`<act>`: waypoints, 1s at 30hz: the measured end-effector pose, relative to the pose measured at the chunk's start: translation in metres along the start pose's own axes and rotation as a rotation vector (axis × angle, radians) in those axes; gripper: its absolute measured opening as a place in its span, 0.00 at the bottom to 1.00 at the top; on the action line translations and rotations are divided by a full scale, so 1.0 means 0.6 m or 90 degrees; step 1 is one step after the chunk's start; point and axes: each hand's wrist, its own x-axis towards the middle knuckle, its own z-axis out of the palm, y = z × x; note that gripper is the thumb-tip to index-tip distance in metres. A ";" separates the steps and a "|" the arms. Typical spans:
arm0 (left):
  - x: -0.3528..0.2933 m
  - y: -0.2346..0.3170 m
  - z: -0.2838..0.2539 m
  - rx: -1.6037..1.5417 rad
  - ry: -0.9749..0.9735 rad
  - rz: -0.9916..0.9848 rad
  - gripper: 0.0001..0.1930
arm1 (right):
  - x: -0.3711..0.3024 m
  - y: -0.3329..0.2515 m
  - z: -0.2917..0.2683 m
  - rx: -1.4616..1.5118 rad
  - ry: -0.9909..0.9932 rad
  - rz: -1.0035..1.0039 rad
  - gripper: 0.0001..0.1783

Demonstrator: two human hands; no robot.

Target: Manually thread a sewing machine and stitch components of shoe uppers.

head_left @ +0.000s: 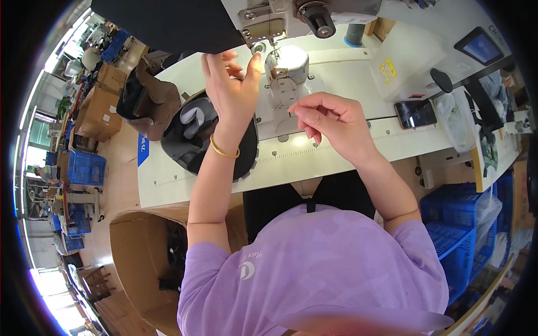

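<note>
My left hand [232, 84] is raised beside the needle area of a sewing machine [263, 31]. Its thumb and fingers are apart, with nothing seen in them, and a gold-coloured bangle circles the wrist. To the right of the post-shaped bed [283, 92], my right hand [333, 117] hovers over the white table with thumb and forefinger pinched. Something small and dark shows at those fingertips, too fine to make out. A dark, bag-like sewn piece [190, 134] with grey material inside lies under and beside my left forearm.
A brown and black sewn piece [148, 98] rests at the table's left end. On the right of the white table [314, 151] are a phone [414, 113] and a clear plastic bag [455, 120]. A cardboard box [134, 241] stands below left, blue crates [457, 224] below right.
</note>
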 end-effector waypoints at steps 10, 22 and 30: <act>-0.007 0.019 0.038 -0.034 -0.009 -0.029 0.08 | -0.008 -0.005 0.000 -0.020 -0.004 0.015 0.08; -0.012 0.002 -0.127 -0.330 -0.710 -0.235 0.03 | -0.018 -0.008 -0.013 -0.015 -0.003 0.005 0.08; -0.052 0.086 -0.122 -0.298 -0.439 -0.313 0.06 | -0.019 0.007 0.002 -0.039 -0.062 0.068 0.08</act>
